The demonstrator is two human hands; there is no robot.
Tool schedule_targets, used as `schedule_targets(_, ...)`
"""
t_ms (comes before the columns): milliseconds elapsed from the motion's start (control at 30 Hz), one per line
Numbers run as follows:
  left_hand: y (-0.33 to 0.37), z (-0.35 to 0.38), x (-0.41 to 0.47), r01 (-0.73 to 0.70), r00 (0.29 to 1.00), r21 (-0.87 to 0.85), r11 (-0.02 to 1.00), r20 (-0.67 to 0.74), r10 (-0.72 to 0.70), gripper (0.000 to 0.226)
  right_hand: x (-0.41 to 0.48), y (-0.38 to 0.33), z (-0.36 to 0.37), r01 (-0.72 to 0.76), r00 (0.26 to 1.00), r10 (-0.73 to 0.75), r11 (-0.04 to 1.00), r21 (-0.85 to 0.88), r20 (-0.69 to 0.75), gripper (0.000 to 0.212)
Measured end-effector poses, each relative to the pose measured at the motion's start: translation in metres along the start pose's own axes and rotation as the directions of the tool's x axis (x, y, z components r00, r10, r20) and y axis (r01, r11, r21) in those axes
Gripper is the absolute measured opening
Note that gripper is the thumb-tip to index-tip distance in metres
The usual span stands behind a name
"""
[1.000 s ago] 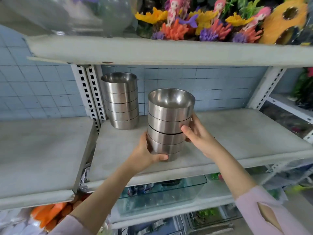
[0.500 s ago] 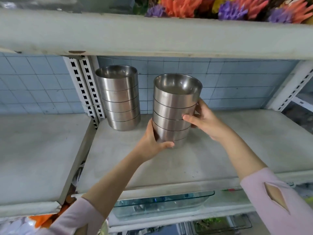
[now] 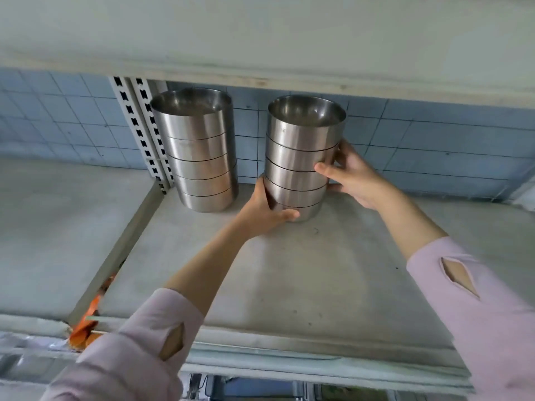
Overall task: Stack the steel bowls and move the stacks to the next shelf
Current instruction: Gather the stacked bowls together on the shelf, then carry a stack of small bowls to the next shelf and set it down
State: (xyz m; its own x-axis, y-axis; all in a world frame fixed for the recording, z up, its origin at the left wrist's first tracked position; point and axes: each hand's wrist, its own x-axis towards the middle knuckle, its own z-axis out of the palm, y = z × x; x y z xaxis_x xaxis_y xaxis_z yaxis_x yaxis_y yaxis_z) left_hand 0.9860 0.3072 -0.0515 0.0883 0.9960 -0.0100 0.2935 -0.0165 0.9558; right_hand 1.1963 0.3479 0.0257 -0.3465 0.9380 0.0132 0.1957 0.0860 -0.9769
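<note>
Two stacks of several steel bowls stand at the back of the grey shelf (image 3: 289,279). The left stack (image 3: 199,157) sits next to the perforated upright, untouched. Both hands hold the right stack (image 3: 301,151). My left hand (image 3: 266,209) wraps round its lowest bowls from the left, thumb across the front. My right hand (image 3: 350,175) grips its right side at mid height, fingers curled round the back. The stack's base is at or just above the shelf surface; I cannot tell whether it touches.
A second grey shelf (image 3: 58,227) lies to the left, beyond the white perforated upright (image 3: 139,131). Blue tiled wall (image 3: 434,140) runs behind. The upper shelf's underside (image 3: 260,39) hangs close above the stacks. Orange items (image 3: 86,328) show in the gap below.
Both hands have carried the right stack back and slightly left, toward the wall and beside the left stack. My view has moved closer in under the upper shelf.
</note>
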Motion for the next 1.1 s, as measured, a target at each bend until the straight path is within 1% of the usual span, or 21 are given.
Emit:
schedule_targets(67,0.001,0.003,0.002,0.021,1.000,0.013,1.000,-0.014,-0.021,0.112,0.004,0.001,-0.004,0.012,1.000,-0.012,1.000,-0.011,0.025,0.052)
schedule_targets(200,0.002,0.008,0.005,0.028,0.998,0.054,0.998,-0.049,-0.025,0.118,0.012,0.007,-0.009,0.051,0.998,-0.050,0.998,-0.033,0.044,0.058)
schedule_targets(300,0.005,0.009,0.006,0.070,0.996,0.118,0.991,-0.071,-0.062,0.127,0.012,0.008,-0.007,0.093,0.995,-0.092,0.995,-0.034,0.036,0.043)
schedule_targets(333,0.006,0.010,0.004,0.086,0.993,0.129,0.988,-0.089,-0.074,0.132,0.011,0.009,-0.007,0.093,0.995,-0.092,0.995,-0.040,0.025,0.042)
schedule_targets(367,0.007,0.012,0.001,0.106,0.989,0.138,0.985,-0.117,-0.090,0.136,0.007,0.009,-0.005,0.089,0.996,-0.089,0.995,-0.050,0.011,0.045)
schedule_targets(400,0.010,0.013,-0.006,0.129,0.984,0.142,0.981,-0.140,-0.109,0.140,0.002,0.012,-0.002,0.089,0.996,-0.090,0.995,-0.047,-0.023,0.055)
schedule_targets(433,0.014,0.015,-0.018,0.149,0.980,0.143,0.979,-0.155,-0.126,0.139,-0.007,0.014,0.003,0.075,0.993,-0.080,0.996,-0.054,-0.092,0.068)
schedule_targets(467,0.018,0.016,-0.032,0.156,0.977,0.149,0.976,-0.168,-0.131,0.133,-0.019,0.016,0.009,0.057,0.979,-0.070,0.996,-0.070,-0.189,0.077)
schedule_targets(500,0.020,0.014,-0.048,0.153,0.975,0.179,0.972,-0.189,-0.119,0.122,-0.036,0.017,0.017,0.035,0.954,-0.064,0.994,-0.102,-0.293,0.078)
schedule_targets(533,0.021,0.009,-0.068,0.141,0.971,0.226,0.964,-0.222,-0.090,0.109,-0.055,0.018,0.027,0.039,0.923,-0.083,0.992,-0.122,-0.377,0.072)
schedule_targets(567,0.022,0.001,-0.090,0.125,0.964,0.272,0.954,-0.260,-0.052,0.094,-0.075,0.017,0.039,0.068,0.900,-0.118,0.989,-0.132,-0.420,0.062)
schedule_targets(600,0.023,-0.008,-0.115,0.099,0.957,0.308,0.946,-0.290,-0.006,0.080,-0.092,0.018,0.051,0.109,0.890,-0.156,0.985,-0.130,-0.429,0.052)
schedule_targets(667,0.022,-0.030,-0.166,0.082,0.940,0.361,0.929,-0.337,0.048,0.059,-0.119,0.016,0.080,0.177,0.902,-0.229,0.969,-0.170,-0.367,0.037)
schedule_targets(733,0.020,-0.054,-0.217,0.120,0.906,0.392,0.912,-0.418,0.060,0.049,-0.134,0.010,0.113,0.251,0.922,-0.323,0.919,-0.305,-0.213,0.032)
schedule_targets(767,0.019,-0.066,-0.243,0.144,0.888,0.407,0.902,-0.456,0.064,0.046,-0.139,0.004,0.133,0.295,0.925,-0.362,0.876,-0.381,-0.117,0.033)
schedule_targets(833,0.012,-0.091,-0.292,0.194,0.874,0.489,0.850,-0.480,0.077,0.041,-0.147,-0.014,0.178,0.398,0.905,-0.421,0.778,-0.486,0.066,0.038)
schedule_targets(900,0.001,-0.120,-0.341,0.238,0.874,0.582,0.778,-0.477,0.089,0.039,-0.154,-0.030,0.229,0.485,0.868,-0.461,0.702,-0.522,0.186,0.044)
schedule_targets(967,-0.011,-0.152,-0.387,0.296,0.848,0.611,0.734,-0.522,0.092,0.040,-0.159,-0.042,0.282,0.552,0.828,-0.499,0.643,-0.531,0.255,0.048)
schedule_targets(1033,-0.021,-0.183,-0.430,0.372,0.796,0.582,0.724,-0.601,0.074,0.043,-0.162,-0.050,0.331,0.606,0.789,-0.541,0.606,-0.516,0.290,0.049)
schedule_targets(1100,-0.030,-0.212,-0.466,0.419,0.740,0.547,0.725,-0.668,0.077,0.043,-0.164,-0.060,0.377,0.634,0.767,-0.563,0.589,-0.501,0.307,0.047)
